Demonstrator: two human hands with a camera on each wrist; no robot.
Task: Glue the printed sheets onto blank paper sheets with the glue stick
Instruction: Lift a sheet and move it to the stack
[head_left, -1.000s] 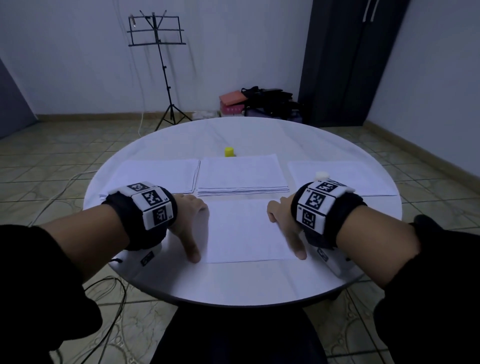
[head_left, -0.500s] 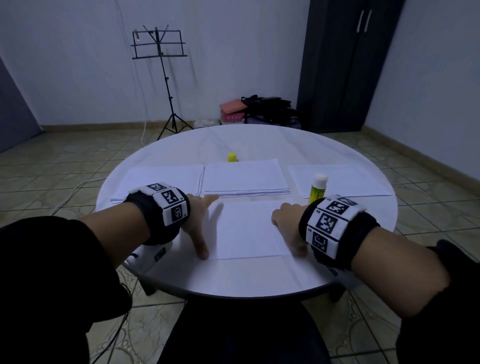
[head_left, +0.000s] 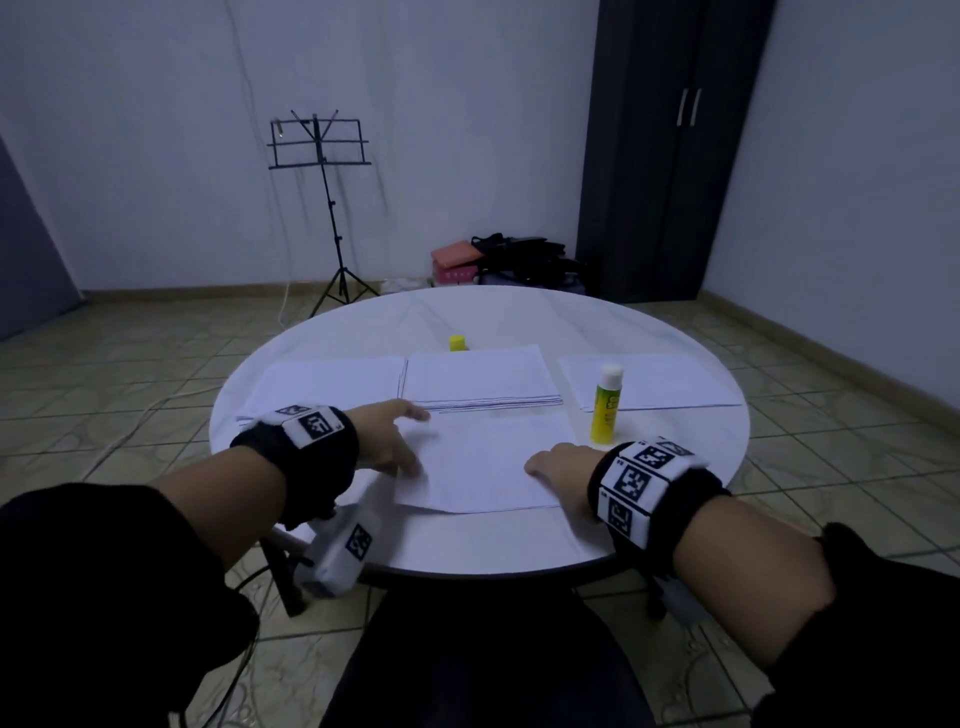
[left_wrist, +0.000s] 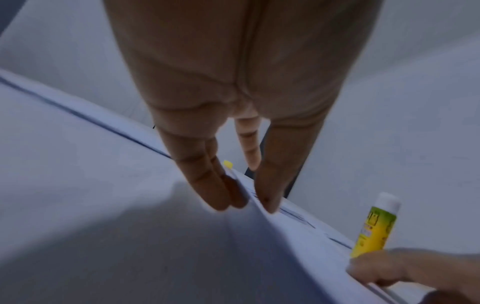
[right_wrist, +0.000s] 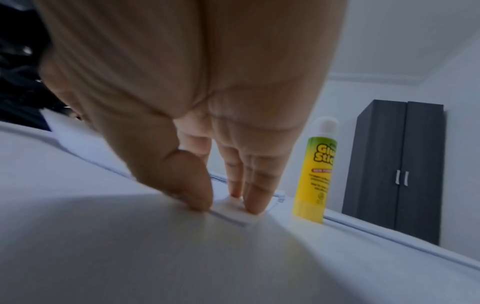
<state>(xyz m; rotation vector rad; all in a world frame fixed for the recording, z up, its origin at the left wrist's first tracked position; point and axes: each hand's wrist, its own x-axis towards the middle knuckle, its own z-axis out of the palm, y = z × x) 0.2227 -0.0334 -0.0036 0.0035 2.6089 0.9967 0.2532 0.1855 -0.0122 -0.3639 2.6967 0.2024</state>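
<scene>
Item: one sheet (head_left: 488, 462) lying flat at the near middle of the round white bench (head_left: 675, 332), just in front of the middle stack of paper (head_left: 480, 376). Our left hand (head_left: 387, 441) rests on its left edge, fingers (left_wrist: 218, 191) straight and holding nothing; our right hand (head_left: 558, 467) presses its right edge, fingers (right_wrist: 255, 197) straight too, nothing gripped. Glue stick (head_left: 605, 405) stands upright and uncapped just beyond the right hand; its yellow cap (head_left: 457, 342) sits behind the stack. Handling note, as we judge it: press from the middle outward to the corners, keep both edges square, and mind the open stick beside the right wrist.
</scene>
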